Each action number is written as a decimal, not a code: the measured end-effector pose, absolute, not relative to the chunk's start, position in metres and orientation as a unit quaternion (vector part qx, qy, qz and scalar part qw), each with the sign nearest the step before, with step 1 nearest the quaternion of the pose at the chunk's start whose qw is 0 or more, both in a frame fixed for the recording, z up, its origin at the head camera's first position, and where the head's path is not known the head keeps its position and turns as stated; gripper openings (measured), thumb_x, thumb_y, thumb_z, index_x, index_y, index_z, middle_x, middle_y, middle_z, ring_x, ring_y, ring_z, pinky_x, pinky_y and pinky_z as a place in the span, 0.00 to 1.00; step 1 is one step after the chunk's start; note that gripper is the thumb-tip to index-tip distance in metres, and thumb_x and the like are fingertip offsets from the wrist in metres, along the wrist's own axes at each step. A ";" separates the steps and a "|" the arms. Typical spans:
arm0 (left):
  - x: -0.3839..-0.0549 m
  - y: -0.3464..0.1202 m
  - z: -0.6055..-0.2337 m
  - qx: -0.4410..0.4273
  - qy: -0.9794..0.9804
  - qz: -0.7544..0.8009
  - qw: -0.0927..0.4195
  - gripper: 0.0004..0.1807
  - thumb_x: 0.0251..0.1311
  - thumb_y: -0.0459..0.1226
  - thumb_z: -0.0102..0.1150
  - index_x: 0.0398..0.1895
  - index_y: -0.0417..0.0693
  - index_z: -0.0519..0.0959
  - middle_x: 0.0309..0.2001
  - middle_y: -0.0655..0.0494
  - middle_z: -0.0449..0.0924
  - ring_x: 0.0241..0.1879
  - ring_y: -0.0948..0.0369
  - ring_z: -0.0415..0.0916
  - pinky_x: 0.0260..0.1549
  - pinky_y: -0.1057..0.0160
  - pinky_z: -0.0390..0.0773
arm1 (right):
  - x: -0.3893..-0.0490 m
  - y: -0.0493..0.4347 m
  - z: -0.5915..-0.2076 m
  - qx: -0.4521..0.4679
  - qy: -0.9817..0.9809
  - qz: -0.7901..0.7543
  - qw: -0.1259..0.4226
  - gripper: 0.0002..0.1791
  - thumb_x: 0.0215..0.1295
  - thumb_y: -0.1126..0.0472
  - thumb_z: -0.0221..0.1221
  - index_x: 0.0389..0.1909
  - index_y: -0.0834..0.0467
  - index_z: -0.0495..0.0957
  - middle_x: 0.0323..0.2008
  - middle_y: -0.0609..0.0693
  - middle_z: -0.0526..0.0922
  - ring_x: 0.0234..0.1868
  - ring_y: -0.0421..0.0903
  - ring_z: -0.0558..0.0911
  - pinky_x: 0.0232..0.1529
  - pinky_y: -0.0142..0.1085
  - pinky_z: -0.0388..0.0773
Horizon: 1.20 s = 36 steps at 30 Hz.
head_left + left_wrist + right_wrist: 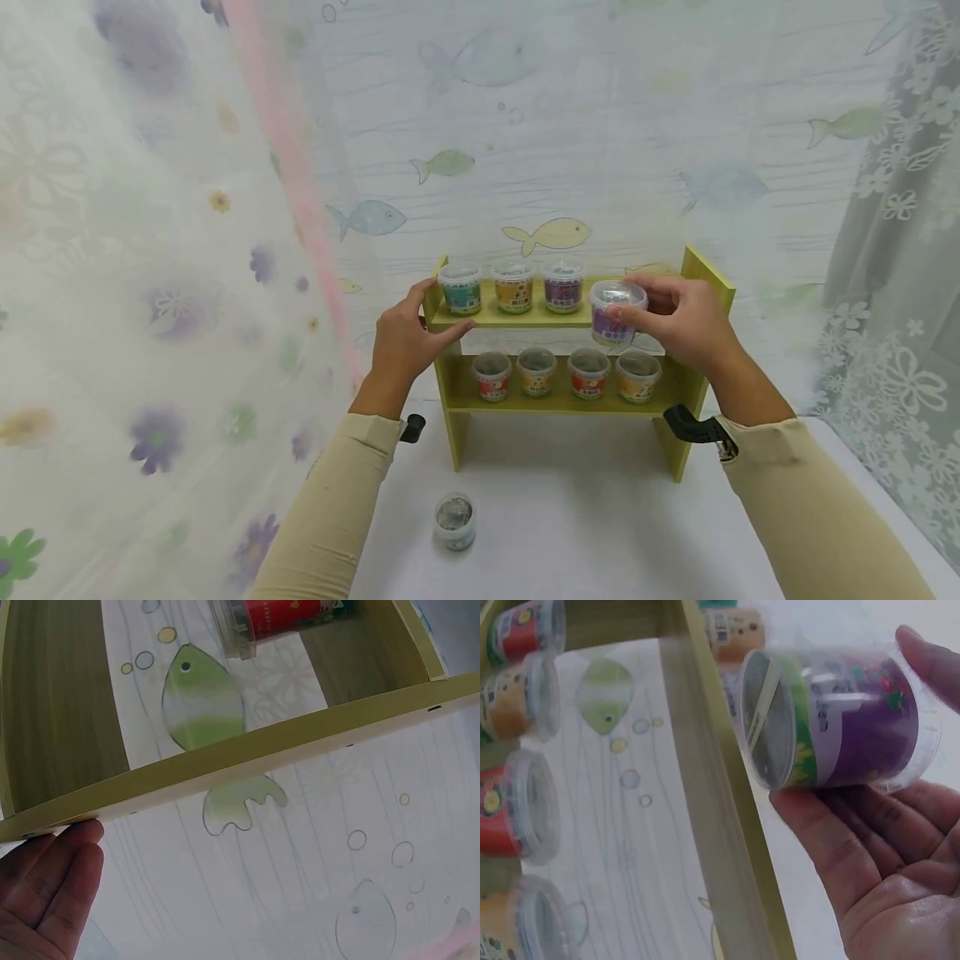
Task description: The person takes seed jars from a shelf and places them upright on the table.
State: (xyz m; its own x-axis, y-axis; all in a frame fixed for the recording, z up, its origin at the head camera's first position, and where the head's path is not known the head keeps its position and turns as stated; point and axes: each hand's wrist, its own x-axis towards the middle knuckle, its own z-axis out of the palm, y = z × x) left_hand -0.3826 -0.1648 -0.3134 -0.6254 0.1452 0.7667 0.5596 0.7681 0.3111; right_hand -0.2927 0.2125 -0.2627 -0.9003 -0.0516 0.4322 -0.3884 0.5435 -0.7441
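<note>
Purple-labelled cup (612, 325) is held in the right grip (688, 321) (near the yellow shelf (555, 409)).

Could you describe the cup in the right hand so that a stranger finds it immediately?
Find the yellow-green rack with two shelves. Before the right part of its upper shelf, the right hand holds a clear cup with a purple label. Its purple-labelled neighbour stands on that shelf; only this one is held.

Fish-print curtain (615, 108) behind; flowered curtain (150, 242) left; white tabletop (562, 533)
</note>
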 end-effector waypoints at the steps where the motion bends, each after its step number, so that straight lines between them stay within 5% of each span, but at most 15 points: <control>1: -0.383 -0.165 -0.314 -0.204 -0.860 -0.271 0.381 0.51 0.49 0.65 0.75 0.72 0.49 0.72 0.38 0.46 0.87 0.26 0.55 0.83 0.28 0.55 0.84 | -0.291 0.211 -0.264 0.133 -0.856 0.464 0.182 0.31 0.64 0.44 0.71 0.64 0.55 0.81 0.53 0.59 0.87 0.41 0.29 0.87 0.41 0.23 0.82; 19: -0.381 -0.166 -0.318 -0.201 -0.862 -0.270 0.379 0.51 0.49 0.65 0.76 0.72 0.49 0.72 0.38 0.46 0.88 0.26 0.55 0.84 0.29 0.56 0.84 | -0.284 0.180 -0.322 0.200 -0.832 0.500 0.130 0.29 0.64 0.54 0.73 0.63 0.60 0.80 0.51 0.58 0.88 0.46 0.38 0.89 0.43 0.29 0.85; 36: -0.386 -0.165 -0.315 -0.209 -0.856 -0.263 0.393 0.50 0.49 0.64 0.76 0.71 0.48 0.73 0.26 0.50 0.82 0.21 0.58 0.77 0.23 0.58 0.79 | -0.279 0.150 -0.383 0.188 -0.825 0.527 0.081 0.29 0.56 0.53 0.77 0.58 0.58 0.82 0.49 0.56 0.88 0.50 0.51 0.88 0.42 0.33 0.85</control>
State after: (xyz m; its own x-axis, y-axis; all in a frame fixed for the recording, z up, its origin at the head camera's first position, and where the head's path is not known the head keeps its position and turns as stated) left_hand -0.3858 -0.1654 -0.3154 -0.6045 0.1508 0.7822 0.5645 0.7739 0.2871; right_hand -0.2792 0.1496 -0.3833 -0.9160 -0.2259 0.3316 -0.3958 0.3739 -0.8388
